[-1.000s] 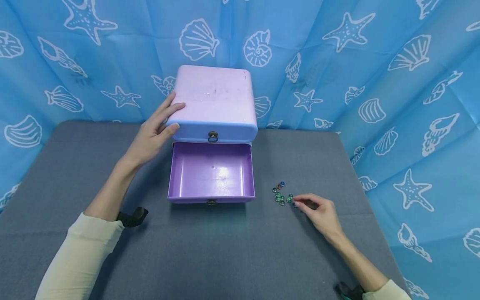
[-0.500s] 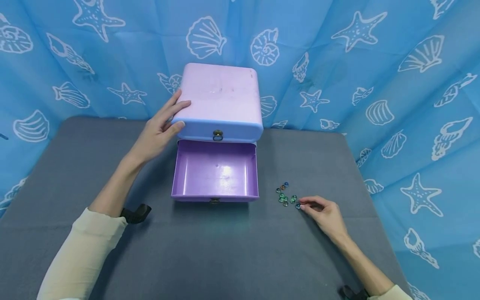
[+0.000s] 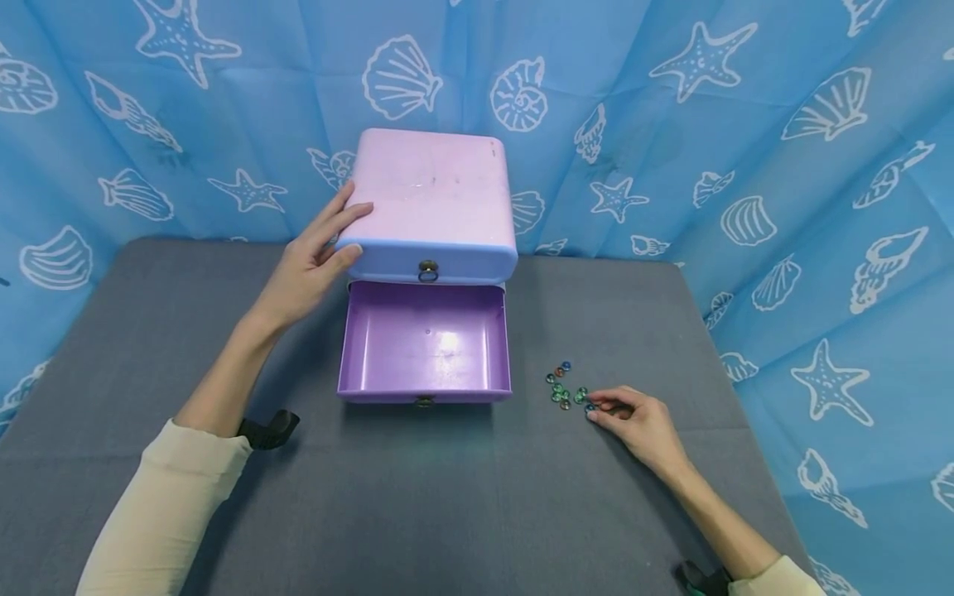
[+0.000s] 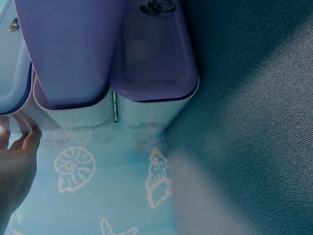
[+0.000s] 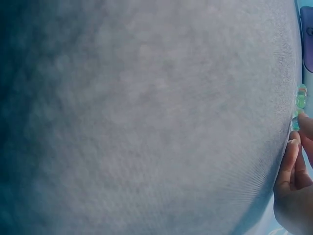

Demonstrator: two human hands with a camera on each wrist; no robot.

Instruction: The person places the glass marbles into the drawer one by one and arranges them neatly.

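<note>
A small drawer unit with a pink top (image 3: 432,178) stands at the back. Its blue top drawer (image 3: 395,263) is closed, and the purple drawer (image 3: 425,348) below is pulled out. My left hand (image 3: 298,273) rests against the unit's left side, fingertips over the top edge; the left wrist view catches its fingers (image 4: 32,139) there. On the cloth to the right, my right hand (image 3: 641,426) pinches a dark blue glass bead (image 3: 590,408) between thumb and forefinger, low on the surface. Beside it lie several green glass beads (image 3: 557,394), with an orange bead (image 3: 560,372) and a blue bead (image 3: 566,366) farther back.
A grey cloth (image 3: 447,497) covers the table. Behind and to the right hangs a blue curtain (image 3: 671,149) with white shell prints. A lower purple drawer (image 4: 154,54), closed, shows in the left wrist view.
The right fingertips draw slightly off the dark blue bead, then close around it again. The left hand keeps its place on the unit; the head view shifts a little.
</note>
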